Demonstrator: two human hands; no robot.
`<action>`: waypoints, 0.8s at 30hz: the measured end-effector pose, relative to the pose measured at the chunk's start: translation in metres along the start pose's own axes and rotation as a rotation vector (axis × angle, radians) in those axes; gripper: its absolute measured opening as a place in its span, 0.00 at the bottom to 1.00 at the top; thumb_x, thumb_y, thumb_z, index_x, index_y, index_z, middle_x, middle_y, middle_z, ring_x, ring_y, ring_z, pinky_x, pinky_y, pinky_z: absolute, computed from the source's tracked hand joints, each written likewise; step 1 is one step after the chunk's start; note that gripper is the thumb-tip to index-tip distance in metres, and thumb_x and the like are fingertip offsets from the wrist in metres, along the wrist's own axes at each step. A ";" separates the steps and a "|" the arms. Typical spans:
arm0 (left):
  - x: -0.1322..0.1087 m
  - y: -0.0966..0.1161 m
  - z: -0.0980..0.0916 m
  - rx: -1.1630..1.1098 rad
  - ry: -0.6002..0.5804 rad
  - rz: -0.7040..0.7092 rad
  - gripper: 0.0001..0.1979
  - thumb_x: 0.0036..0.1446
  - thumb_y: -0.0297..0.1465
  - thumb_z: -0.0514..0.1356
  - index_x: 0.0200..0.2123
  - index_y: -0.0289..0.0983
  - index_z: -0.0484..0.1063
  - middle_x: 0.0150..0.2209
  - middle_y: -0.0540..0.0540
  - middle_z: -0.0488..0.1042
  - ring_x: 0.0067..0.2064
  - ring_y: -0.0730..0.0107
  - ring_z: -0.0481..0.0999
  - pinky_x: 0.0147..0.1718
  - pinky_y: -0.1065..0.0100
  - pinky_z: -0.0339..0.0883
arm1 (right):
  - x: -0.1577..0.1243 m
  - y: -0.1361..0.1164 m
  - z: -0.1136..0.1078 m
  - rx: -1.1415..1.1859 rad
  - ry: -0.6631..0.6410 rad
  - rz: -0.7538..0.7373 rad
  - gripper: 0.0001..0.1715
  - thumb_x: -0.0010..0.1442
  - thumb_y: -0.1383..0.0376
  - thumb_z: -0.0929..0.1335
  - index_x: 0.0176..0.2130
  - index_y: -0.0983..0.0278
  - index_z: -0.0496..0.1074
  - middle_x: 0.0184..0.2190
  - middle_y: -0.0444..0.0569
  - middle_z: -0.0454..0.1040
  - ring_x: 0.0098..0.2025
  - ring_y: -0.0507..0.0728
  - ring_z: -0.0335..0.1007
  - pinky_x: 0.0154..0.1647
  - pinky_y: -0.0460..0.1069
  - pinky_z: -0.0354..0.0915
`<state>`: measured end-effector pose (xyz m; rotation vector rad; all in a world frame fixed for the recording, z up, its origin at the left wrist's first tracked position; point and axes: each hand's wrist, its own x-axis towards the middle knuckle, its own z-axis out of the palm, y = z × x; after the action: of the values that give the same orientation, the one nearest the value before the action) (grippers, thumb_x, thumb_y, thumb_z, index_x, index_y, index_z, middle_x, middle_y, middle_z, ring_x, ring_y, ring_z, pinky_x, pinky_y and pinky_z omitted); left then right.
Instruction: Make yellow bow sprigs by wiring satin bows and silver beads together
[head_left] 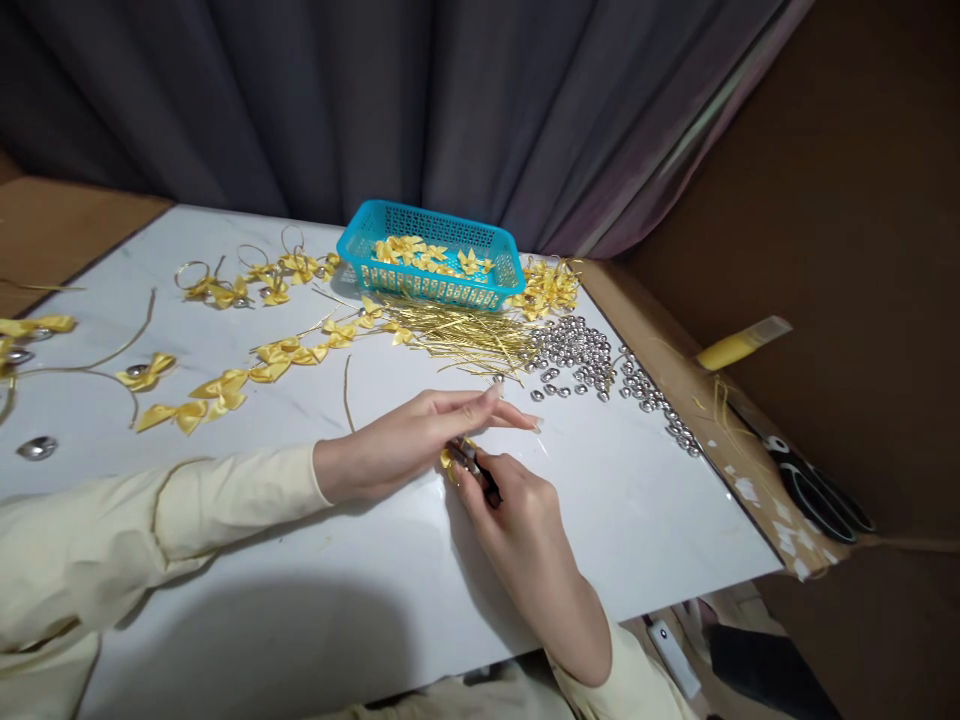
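My right hand (517, 505) is closed around a small dark-handled tool (487, 485), whose metal end meets a small yellow bow (448, 462). Over them reaches my left hand (420, 435), its thumb and a finger extended to the right; its other fingers are hidden, so its hold on the bow cannot be made out. Beyond my hands lies a pile of gold wire strips (472, 335). Silver oval beads (574, 350) are spread to the right of the strips. A row of yellow bows (277, 360) lies on the white table left of the strips.
A turquoise basket (439, 290) with yellow bows stands at the back, with more bows (551, 287) beside it. Bows with wire loops (225, 290) lie at the left. Black-handled scissors (814, 495) and a yellow tube (742, 342) are at the right edge.
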<state>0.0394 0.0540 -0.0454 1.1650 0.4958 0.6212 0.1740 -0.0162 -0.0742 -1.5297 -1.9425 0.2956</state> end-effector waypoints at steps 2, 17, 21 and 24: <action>0.000 0.000 0.000 -0.001 0.001 0.005 0.18 0.65 0.41 0.50 0.44 0.38 0.76 0.54 0.45 0.72 0.59 0.60 0.64 0.59 0.58 0.51 | 0.000 0.000 -0.001 -0.007 0.001 -0.013 0.14 0.61 0.68 0.61 0.30 0.70 0.72 0.21 0.49 0.71 0.20 0.54 0.64 0.22 0.46 0.55; 0.003 0.033 -0.028 0.741 0.109 -0.126 0.16 0.62 0.39 0.53 0.38 0.37 0.77 0.42 0.47 0.79 0.45 0.65 0.75 0.44 0.69 0.63 | -0.003 0.021 -0.041 -0.066 -0.057 0.062 0.09 0.59 0.66 0.65 0.32 0.69 0.73 0.20 0.46 0.72 0.20 0.52 0.66 0.21 0.44 0.57; -0.006 0.050 -0.056 1.369 0.147 -0.215 0.19 0.62 0.38 0.50 0.28 0.37 0.76 0.28 0.51 0.77 0.31 0.69 0.74 0.33 0.69 0.62 | -0.004 0.056 -0.062 -0.308 -0.144 0.230 0.11 0.60 0.62 0.65 0.34 0.67 0.73 0.23 0.48 0.73 0.23 0.56 0.69 0.24 0.47 0.57; -0.016 0.049 -0.063 1.559 0.297 -0.171 0.16 0.59 0.38 0.52 0.30 0.34 0.74 0.26 0.48 0.72 0.36 0.61 0.71 0.40 0.61 0.58 | 0.001 0.072 -0.065 -0.452 -0.189 0.289 0.10 0.61 0.62 0.64 0.34 0.66 0.71 0.27 0.49 0.73 0.26 0.58 0.70 0.26 0.49 0.58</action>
<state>-0.0225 0.0990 -0.0185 2.4459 1.4412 0.1523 0.2696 -0.0072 -0.0629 -2.1516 -2.0230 0.1273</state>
